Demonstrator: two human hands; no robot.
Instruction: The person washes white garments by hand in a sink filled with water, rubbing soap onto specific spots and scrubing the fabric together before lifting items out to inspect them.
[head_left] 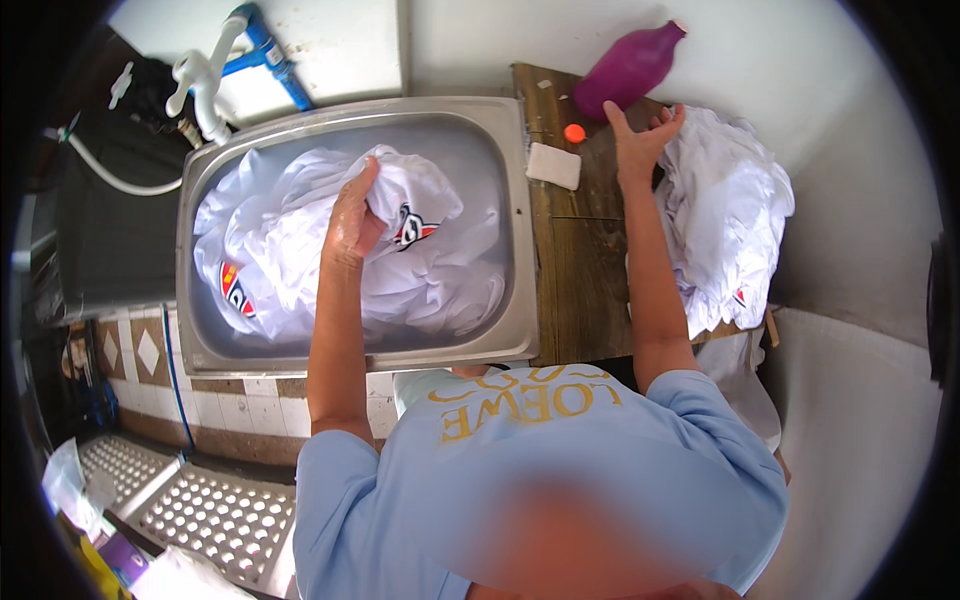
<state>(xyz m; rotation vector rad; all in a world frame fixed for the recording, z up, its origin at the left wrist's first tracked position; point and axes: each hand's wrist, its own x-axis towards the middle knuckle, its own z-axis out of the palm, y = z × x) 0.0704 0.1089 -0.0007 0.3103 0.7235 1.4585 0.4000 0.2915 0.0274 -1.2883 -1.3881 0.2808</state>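
My left hand rests on a heap of wet white garments in the metal sink. Its fingers stretch away from me, the thumb side apart, with cloth bunched beside the fingertips. One dark and red emblem on the fabric lies just right of this hand. Over on the wooden board, my right hand is held with thumb and fingers spread and nothing between them. The purple bottle leans just beyond its thumb. Beside its fingers is a pile of white garments.
A white bar of soap and an orange cap lie on the wooden board. At the sink's far left corner stands a white tap with blue piping. Perforated metal panels are at lower left.
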